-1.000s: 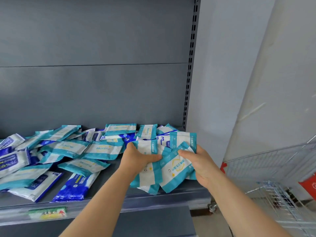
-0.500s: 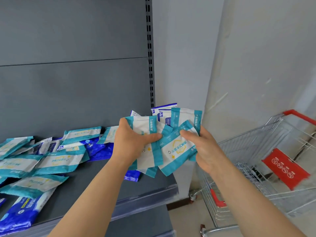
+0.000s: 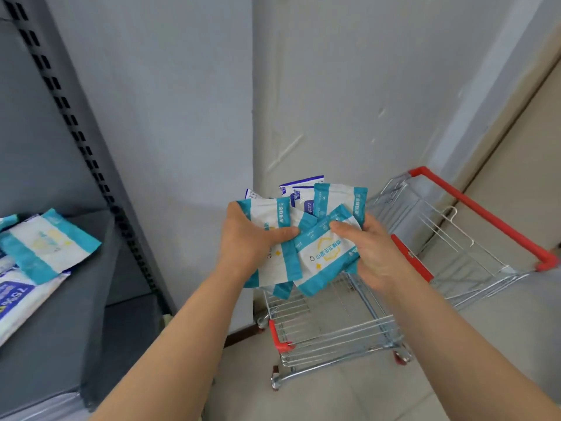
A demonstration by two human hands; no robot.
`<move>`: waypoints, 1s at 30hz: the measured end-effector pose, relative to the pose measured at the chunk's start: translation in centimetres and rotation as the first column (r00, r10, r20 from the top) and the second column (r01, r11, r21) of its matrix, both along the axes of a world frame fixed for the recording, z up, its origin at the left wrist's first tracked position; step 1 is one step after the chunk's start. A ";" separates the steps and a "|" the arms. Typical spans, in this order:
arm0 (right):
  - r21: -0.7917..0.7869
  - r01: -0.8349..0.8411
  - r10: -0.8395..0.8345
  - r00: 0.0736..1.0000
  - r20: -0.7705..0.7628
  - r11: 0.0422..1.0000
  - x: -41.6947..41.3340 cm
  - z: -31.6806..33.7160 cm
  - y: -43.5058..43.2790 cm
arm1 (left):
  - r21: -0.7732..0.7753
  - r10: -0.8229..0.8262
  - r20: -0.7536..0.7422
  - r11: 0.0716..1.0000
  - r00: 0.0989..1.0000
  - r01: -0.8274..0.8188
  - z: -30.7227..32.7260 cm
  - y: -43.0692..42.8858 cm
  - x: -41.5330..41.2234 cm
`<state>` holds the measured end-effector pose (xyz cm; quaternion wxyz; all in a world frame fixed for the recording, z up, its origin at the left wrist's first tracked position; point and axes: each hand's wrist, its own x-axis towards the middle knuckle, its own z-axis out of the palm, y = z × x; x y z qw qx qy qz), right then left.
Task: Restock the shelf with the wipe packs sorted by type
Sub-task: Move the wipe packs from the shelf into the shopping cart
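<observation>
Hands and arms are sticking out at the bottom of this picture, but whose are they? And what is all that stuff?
The camera sits on a person's head, so you see what they see. The arms are theirs. Their left hand and right hand together hold a bunch of wipe packs, mostly teal and white, with some blue and white ones behind. Below them stands a wire shopping cart with red trim. On the left, a grey shelf has more packs lying on it.
</observation>
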<state>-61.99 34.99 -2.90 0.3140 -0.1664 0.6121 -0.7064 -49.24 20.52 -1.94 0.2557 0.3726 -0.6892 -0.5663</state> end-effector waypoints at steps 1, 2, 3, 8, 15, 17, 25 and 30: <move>0.019 0.005 -0.005 1.000 0.022 1.000 -1.5 -1.2 0.3 | 0.020 -0.011 0.016 1.000 1.000 0.010 -1.2 0.2 -1.7; 0.038 0.009 -0.010 0.999 0.042 0.999 -2.9 -2.4 0.5 | 0.041 -0.020 0.029 0.999 0.999 0.019 -2.6 0.2 -3.3; 0.058 0.013 -0.017 0.998 0.058 0.998 -4.4 -3.7 0.6 | 0.063 -0.028 0.046 0.998 0.999 0.025 -3.9 0.1 -4.9; 0.158 0.010 -0.035 0.987 0.155 0.987 -11.0 -10.5 -0.7 | 0.147 -0.045 0.170 0.989 0.984 0.020 -11.9 -1.8 -12.3; 0.265 -0.067 -0.015 0.955 0.297 0.962 -19.0 -22.0 -4.1 | 0.255 -0.042 0.341 0.966 0.939 -0.049 -23.3 -4.9 -20.0; 0.276 -0.096 -0.003 0.941 0.339 0.956 -20.9 -25.9 -4.9 | 0.278 -0.039 0.359 0.958 0.932 -0.067 -26.9 -5.5 -21.5; 0.297 -0.289 0.084 0.831 0.550 0.910 -25.6 -42.9 -7.6 | 0.333 -0.001 0.495 0.924 0.869 -0.188 -42.8 -7.0 -24.7; 0.375 -0.383 0.092 0.792 0.603 0.844 -27.0 -51.6 -8.3 | 0.341 0.026 0.583 0.899 0.812 -0.274 -51.6 -6.6 -25.4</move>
